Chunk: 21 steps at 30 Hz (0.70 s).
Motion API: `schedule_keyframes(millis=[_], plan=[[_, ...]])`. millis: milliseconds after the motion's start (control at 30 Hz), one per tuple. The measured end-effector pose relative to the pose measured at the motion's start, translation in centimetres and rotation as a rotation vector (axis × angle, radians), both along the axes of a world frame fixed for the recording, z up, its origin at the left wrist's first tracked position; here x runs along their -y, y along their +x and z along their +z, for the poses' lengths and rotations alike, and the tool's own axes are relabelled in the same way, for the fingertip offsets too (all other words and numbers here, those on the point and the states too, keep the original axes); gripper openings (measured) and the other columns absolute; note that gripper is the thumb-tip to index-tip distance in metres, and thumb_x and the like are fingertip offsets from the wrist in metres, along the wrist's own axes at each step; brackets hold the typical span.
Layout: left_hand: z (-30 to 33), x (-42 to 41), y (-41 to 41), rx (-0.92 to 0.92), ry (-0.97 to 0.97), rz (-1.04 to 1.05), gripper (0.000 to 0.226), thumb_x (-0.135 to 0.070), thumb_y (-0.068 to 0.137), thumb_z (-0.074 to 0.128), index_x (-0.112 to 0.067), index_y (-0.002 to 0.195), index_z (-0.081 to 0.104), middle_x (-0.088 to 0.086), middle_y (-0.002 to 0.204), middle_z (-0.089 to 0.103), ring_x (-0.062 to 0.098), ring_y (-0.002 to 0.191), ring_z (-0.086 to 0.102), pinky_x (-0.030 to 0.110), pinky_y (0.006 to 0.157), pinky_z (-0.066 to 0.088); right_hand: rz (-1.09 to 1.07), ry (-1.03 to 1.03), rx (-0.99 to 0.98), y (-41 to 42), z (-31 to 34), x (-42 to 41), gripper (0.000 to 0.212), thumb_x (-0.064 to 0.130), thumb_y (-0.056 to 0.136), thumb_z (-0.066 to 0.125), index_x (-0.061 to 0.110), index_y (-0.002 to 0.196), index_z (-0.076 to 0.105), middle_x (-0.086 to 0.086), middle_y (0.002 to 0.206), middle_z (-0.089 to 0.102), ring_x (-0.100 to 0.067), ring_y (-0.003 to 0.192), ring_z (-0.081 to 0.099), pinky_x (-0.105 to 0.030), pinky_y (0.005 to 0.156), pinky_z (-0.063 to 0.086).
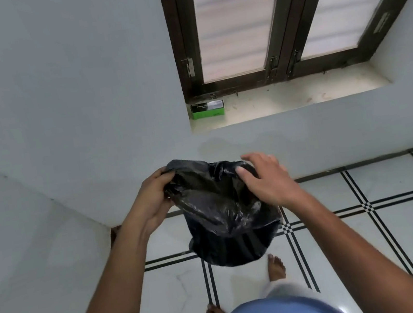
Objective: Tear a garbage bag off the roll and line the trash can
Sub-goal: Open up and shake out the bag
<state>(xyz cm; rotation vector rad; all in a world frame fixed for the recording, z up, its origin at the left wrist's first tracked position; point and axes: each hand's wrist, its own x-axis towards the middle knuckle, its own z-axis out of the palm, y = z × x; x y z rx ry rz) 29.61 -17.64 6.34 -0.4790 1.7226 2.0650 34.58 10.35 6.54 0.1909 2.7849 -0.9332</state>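
Two bare hands work at the black thin plastic garbage bag [225, 208], which lies draped over the dark round trash can [232, 250] on the tiled floor [377, 237]. The left hand [150, 201] pinches the bag's rim between curled fingers, probably to stretch it, while the right hand [266, 176] rests spread fingers on the other side. Farther away, a small green box [207, 109] sits on the window sill [299, 94].

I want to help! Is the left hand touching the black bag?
Touching: in the head view the left hand grips the garbage bag's bunched edge.
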Motion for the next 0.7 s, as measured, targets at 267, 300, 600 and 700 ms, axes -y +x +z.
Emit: schedule_keyframes(millis=[267, 300, 600, 700], plan=[[1.6, -0.8, 1.6, -0.046, -0.212, -0.355, 0.028, -0.018, 0.096, 0.082, -0.014, 0.123, 0.075, 0.006, 0.107, 0.083, 0.029, 0.098, 0.078, 0.034, 0.081, 0.062, 0.054, -0.173, -0.090, 0.1, -3.5, 5.0, 0.030, 0.031, 0.097, 0.073, 0.033, 0.126, 0.078, 0.009, 0.119, 0.081, -0.018, 0.117, 0.073, -0.043, 0.110, 0.054], [1.5, -0.2, 1.4, -0.046, -0.365, -0.483, 0.038, -0.029, 0.088, 0.091, -0.020, 0.122, 0.074, 0.001, 0.110, 0.082, 0.028, 0.099, 0.079, 0.034, 0.081, 0.063, -0.026, -0.240, -0.086, -0.4, -4.2, 4.5, 0.024, 0.017, 0.097, 0.068, 0.028, 0.114, 0.081, 0.006, 0.108, 0.082, -0.019, 0.107, 0.075, -0.035, 0.096, 0.055], [-3.0, 3.1, -0.9, 0.087, -1.196, -0.496, 0.017, -0.013, 0.081, 0.068, -0.003, 0.093, 0.075, 0.009, 0.074, 0.076, 0.030, 0.080, 0.079, 0.030, 0.065, 0.056, -0.358, -0.490, 0.002, -3.2, -4.2, -5.5, 0.013, 0.027, 0.087, 0.064, 0.020, 0.095, 0.071, 0.003, 0.088, 0.071, -0.019, 0.083, 0.065, -0.032, 0.075, 0.052], [-3.3, 3.7, -0.9, 0.201, -0.548, -0.223, 0.020, -0.004, 0.093, 0.069, 0.005, 0.109, 0.078, 0.022, 0.105, 0.083, 0.033, 0.092, 0.084, 0.033, 0.066, 0.067, -0.181, -0.492, 0.137, -2.9, -3.9, -8.4, 0.026, 0.026, 0.073, 0.067, 0.016, 0.095, 0.077, 0.002, 0.079, 0.071, -0.016, 0.073, 0.064, -0.026, 0.064, 0.051]])
